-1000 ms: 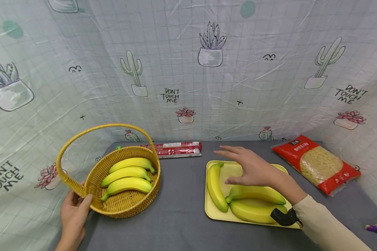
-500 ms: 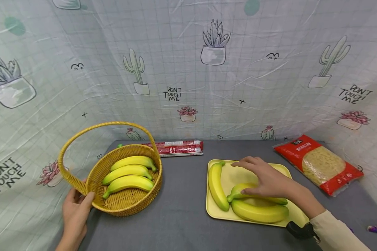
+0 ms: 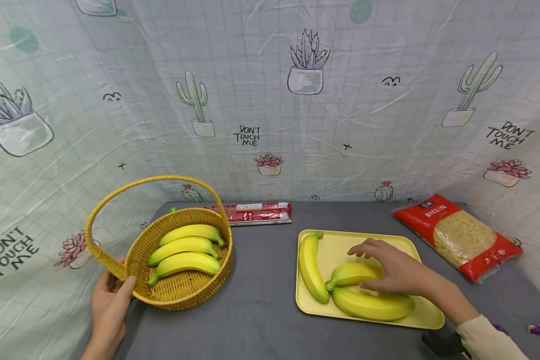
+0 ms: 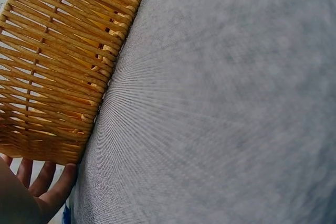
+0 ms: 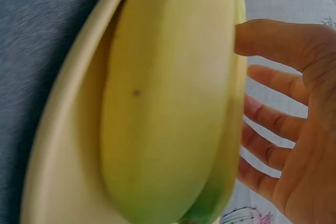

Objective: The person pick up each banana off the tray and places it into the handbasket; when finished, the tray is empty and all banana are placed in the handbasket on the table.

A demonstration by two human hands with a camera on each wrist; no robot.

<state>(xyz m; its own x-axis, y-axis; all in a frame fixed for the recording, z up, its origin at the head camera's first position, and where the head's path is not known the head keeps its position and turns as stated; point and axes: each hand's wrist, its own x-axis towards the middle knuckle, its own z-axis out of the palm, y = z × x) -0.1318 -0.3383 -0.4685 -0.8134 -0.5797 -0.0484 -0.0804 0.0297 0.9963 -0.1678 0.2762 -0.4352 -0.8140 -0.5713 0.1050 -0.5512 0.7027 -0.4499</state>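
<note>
Woven yellow wicker forms the round basket with an arched handle (image 3: 180,260), which stands on the left part of the grey cloth-covered desk (image 3: 261,310) and holds three yellow plastic-looking bananas (image 3: 184,247) lying side by side. The left hand (image 3: 110,300) rests against the basket's near left wall, fingers laid along the weave below the foot of the handle; the left wrist view shows the fingers (image 4: 50,187) only slightly bent beside the wicker wall (image 4: 58,61), so the hand looks relaxed rather than clamped.

On the right part of the desk lies a pale yellow rectangular tray (image 3: 333,245) with three more bananas. One long banana (image 3: 310,267) lies along the tray's left side, apart from the hand. The right hand (image 3: 393,270) lies over the middle banana (image 3: 348,274), fingers arched across its far side and thumb at its near side, closing round it; this banana touches the front banana (image 3: 369,306) just beneath it. In the right wrist view the thumb (image 5: 273,40) presses on the banana's skin (image 5: 168,103) while the other fingers (image 5: 268,114) curl behind it, the fruit still lying in the tray (image 5: 63,145).

Behind the basket a red flat packet (image 3: 256,213) lies against the cactus-printed plastic backdrop (image 3: 270,100), and a red bag of pale noodles (image 3: 459,235) lies on the desk's far right.
</note>
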